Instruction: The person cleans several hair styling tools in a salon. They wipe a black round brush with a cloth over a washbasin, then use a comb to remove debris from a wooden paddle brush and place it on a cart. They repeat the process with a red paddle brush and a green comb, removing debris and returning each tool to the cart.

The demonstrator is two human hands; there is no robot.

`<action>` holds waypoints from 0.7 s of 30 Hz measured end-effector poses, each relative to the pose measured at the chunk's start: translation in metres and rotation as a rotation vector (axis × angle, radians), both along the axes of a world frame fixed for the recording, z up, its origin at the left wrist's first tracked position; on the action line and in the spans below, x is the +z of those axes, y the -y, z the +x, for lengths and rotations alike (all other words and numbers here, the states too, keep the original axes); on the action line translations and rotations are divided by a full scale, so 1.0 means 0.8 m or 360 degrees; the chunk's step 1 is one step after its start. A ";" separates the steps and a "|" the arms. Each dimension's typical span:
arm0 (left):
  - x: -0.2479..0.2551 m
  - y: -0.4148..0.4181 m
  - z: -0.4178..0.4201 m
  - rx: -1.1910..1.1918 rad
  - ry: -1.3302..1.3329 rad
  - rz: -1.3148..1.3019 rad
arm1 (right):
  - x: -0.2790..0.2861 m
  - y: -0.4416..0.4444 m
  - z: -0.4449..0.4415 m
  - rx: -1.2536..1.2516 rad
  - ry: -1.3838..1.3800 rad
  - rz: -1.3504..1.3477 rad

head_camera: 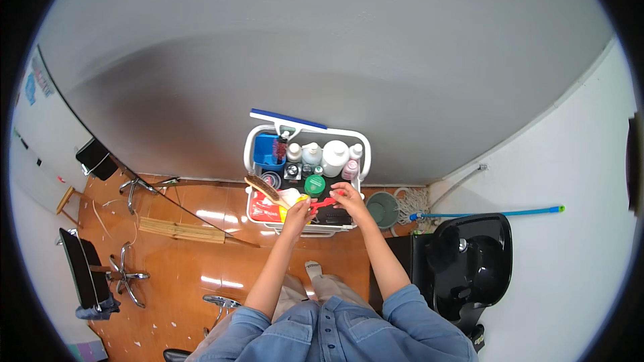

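Both of my hands are over the near part of a white trolley [367, 153] full of salon supplies. My left hand [300, 213] grips the handle of a wooden bristle brush [262, 188], whose bristle end points up and left. My right hand [347, 198] holds a small red plastic item [324, 203] that reaches across towards my left fingers; its exact kind is unclear. Under and beside the hands lie a red packet [262, 207] and a green-lidded jar [315, 185]. Behind them stand a white bottle [335, 156], a pink bottle [350, 169] and a blue bin [266, 151] with a round hairbrush [279, 149].
A squeegee [289, 119] rests at the trolley's back rim, by the grey wall. To the right are a bucket [383, 208], a mop head [413, 203] with a blue pole and a black shampoo basin [473, 266]. A wooden plank [181, 230] and a wheeled chair [80, 266] are at left.
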State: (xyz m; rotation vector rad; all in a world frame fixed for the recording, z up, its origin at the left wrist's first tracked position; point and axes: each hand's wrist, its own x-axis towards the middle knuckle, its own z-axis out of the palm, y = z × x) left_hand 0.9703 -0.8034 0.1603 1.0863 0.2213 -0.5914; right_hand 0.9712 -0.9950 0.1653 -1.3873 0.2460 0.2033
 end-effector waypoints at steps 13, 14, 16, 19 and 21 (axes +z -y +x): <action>-0.132 0.062 0.039 -0.0912 0.0932 0.1277 | -0.107 0.066 -0.030 0.0597 0.0247 -0.1858; -0.138 0.061 0.037 -0.0956 0.0960 0.1365 | -0.109 0.059 -0.034 0.0576 0.0260 -0.1966; -0.136 0.063 0.035 -0.1037 0.1045 0.1509 | -0.101 0.049 -0.036 0.0671 0.0317 -0.2275; -0.133 0.064 0.031 -0.1195 0.1176 0.1629 | -0.099 0.042 -0.041 0.0675 0.0300 -0.2398; -0.134 0.063 0.032 -0.1350 0.1208 0.1640 | -0.095 0.043 -0.046 0.0596 0.0292 -0.2319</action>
